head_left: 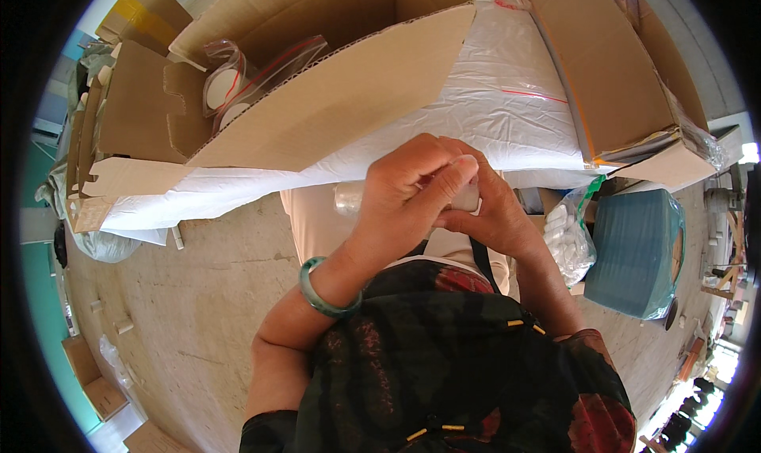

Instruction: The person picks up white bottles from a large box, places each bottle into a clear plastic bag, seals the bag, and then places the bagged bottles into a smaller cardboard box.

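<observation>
My left hand (408, 187) and my right hand (495, 207) meet above my lap, in front of the white-covered table edge. Fingers and thumbs of both are closed together around a small pale item (473, 202). Only a bit of it shows between the palms, so its kind is hidden. Left of my left hand, a shiny clear plastic piece with something whitish (347, 198) shows at my lap; whether it joins the held item I cannot tell. A green bangle (321, 294) circles my left wrist.
Ahead stands an open cardboard box (349, 96) with clear zip bags (238, 80) holding round white pieces. Another carton (606, 64) is at the right on the white-covered table (507, 120). Below it are a bag of white pieces (567, 243) and a blue plastic-wrapped bin (634, 251).
</observation>
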Demonstrator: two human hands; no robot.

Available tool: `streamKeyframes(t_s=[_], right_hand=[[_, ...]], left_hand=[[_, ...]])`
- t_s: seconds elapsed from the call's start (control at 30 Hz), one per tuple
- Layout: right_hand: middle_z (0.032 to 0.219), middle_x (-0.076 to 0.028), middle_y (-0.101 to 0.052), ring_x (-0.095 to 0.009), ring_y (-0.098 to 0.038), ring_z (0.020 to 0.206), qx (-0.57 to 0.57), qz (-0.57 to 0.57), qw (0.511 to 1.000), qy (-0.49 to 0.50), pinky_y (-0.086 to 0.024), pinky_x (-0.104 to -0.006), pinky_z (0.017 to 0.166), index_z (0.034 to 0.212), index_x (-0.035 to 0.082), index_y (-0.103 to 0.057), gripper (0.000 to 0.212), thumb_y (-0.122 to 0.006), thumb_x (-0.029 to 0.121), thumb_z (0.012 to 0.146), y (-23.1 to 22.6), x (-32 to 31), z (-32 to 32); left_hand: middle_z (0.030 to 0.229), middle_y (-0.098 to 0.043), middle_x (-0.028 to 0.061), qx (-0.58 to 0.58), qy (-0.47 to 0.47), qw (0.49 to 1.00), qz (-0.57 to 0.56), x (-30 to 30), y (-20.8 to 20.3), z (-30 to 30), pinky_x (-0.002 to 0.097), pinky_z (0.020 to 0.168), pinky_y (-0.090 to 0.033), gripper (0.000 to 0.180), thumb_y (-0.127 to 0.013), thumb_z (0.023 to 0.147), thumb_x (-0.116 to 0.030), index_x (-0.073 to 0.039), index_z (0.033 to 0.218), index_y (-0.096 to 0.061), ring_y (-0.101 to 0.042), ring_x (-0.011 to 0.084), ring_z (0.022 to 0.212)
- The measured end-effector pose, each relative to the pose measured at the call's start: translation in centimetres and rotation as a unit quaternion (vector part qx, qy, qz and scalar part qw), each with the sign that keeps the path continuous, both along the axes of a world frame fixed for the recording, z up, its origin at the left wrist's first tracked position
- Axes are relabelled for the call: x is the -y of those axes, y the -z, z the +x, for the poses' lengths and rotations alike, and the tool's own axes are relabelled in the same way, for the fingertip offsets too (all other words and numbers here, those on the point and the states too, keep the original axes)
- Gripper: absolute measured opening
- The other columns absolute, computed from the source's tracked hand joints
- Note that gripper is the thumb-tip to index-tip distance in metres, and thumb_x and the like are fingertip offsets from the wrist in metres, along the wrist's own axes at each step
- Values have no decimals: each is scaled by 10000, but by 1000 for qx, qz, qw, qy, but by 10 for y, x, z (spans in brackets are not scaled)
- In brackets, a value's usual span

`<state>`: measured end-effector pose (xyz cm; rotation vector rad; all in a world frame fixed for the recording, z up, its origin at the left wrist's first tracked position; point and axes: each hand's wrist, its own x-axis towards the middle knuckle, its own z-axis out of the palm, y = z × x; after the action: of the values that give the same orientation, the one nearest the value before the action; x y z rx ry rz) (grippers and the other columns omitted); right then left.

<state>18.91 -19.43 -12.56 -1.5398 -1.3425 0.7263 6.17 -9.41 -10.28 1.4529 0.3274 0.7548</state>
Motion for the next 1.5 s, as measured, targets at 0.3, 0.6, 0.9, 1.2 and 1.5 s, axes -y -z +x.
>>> streamKeyframes(t_s=[0.3, 0.6, 0.9, 1.2, 1.5], right_hand=[[923, -8, -602, -83, -545, 811, -227, -5, 965, 128, -437, -235, 691, 1085, 51, -590, 257, -644, 170, 863, 8, 17, 49], [814, 16, -582, -47, -503, 727, -311, -30, 940, 135, -404, -215, 649, 997, 68, -595, 222, -552, 269, 915, 3, 13, 50], [814, 24, -565, -48, -485, 728, -203, -63, 971, 108, -398, -207, 666, 972, 55, -595, 143, -621, 141, 861, 4, 8, 46], [861, 20, -582, -70, -496, 832, -243, -41, 962, 117, -384, -234, 778, 960, 51, -606, 129, -585, 123, 856, 6, 16, 68], [853, 23, -577, -69, -486, 819, -241, -68, 962, 109, -375, -234, 766, 925, 60, -601, 109, -583, 140, 854, 11, 10, 61]], left_hand=[[1006, -615, 71, -48, -127, 979, 154, -36, 5, -31, 295, 864, -435, 397, -726, 779, -128, -29, 1140, -594, -559, 167, 935], [1062, -622, 63, -119, -57, 988, -78, -25, 48, -30, 290, 899, -424, 431, -698, 818, -194, -32, 1197, -569, -563, 146, 992], [985, -658, 39, -104, -76, 972, -199, -26, 47, -34, 255, 783, -462, 300, -498, 971, -258, -7, 1067, -630, -580, 101, 861], [934, -644, 46, -57, -135, 970, -192, -31, 53, -56, 276, 762, -472, 181, -540, 941, -191, -41, 971, -636, -583, 125, 847], [983, -571, 42, -41, -32, 998, -42, -33, 52, -51, 249, 778, -440, 186, -603, 828, 41, -35, 994, -637, -532, 119, 897]])
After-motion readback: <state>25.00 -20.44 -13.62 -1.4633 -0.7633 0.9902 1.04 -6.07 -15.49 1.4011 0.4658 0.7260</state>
